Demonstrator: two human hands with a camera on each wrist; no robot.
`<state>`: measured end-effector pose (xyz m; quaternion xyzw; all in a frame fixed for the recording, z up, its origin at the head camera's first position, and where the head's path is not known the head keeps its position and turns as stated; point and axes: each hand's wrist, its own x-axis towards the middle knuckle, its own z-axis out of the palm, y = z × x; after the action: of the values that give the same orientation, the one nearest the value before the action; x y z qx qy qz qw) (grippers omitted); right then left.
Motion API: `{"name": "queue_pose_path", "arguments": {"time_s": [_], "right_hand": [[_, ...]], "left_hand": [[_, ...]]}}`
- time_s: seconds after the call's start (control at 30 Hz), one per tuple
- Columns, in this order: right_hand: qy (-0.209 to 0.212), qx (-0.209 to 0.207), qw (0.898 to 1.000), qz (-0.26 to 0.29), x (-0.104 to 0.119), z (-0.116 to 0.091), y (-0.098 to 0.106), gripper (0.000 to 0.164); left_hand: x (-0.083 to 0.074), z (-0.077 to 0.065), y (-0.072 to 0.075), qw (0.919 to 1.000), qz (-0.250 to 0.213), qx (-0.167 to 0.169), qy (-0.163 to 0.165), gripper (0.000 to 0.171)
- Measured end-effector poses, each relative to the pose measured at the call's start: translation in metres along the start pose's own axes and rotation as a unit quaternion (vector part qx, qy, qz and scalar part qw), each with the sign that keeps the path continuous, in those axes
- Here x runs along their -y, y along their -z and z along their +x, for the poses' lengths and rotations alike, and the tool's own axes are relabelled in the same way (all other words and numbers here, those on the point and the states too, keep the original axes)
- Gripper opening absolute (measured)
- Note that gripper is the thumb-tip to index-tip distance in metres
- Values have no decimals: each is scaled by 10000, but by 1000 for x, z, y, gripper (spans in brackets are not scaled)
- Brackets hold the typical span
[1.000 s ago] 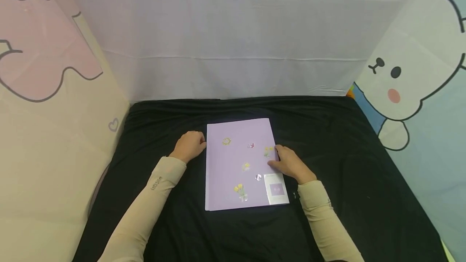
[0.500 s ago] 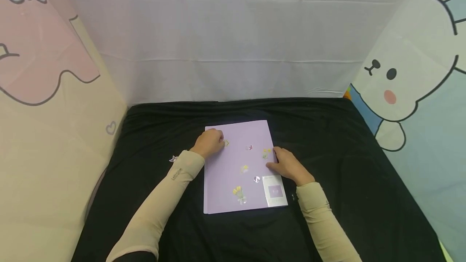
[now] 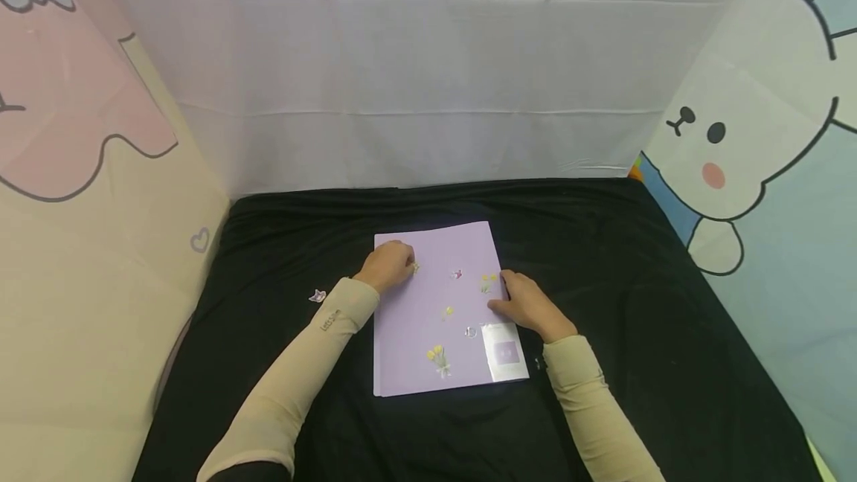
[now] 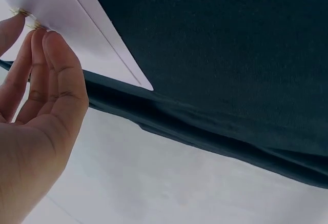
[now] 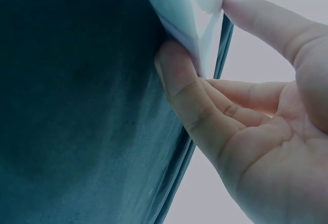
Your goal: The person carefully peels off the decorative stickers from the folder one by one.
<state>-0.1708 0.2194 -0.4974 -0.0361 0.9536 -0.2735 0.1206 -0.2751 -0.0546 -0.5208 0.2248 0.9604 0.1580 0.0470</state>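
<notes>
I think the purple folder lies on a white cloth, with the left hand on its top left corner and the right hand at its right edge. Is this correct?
Not quite: the cloth is black, not white, as the head view shows. The rest holds: the purple folder lies on it, the left hand on its top left corner, the right hand at its right edge.

Left hand fingertips touch lilac sheet on black cloth.

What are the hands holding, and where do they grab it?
The right hand pinches the purple folder at its right edge, thumb on top and a finger underneath. The left hand only touches a small sticker near the folder's top left with its fingertips.
</notes>
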Motion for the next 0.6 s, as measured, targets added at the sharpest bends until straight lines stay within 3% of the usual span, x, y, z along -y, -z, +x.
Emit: {"name": "queue_pose_path", "arguments": {"time_s": [0.23, 0.37, 0.5, 0.6], "right_hand": [[22, -63, 10000, 53, -2, -1, -1, 65], [106, -49, 9999, 19, -3, -1, -1, 64], [161, -87, 9998, -2, -3, 0, 2, 63], [93, -62, 9999, 56, -3, 0, 2, 64]], "left_hand": [[-2, 5, 2, 9999, -111, 81, 13, 7], [-2, 8, 6, 9985, -345, 392, 175, 8], [-1, 13, 11, 9913, -867, 823, 559, 6], [1, 16, 11, 9869, -1028, 1050, 661, 8]]}}
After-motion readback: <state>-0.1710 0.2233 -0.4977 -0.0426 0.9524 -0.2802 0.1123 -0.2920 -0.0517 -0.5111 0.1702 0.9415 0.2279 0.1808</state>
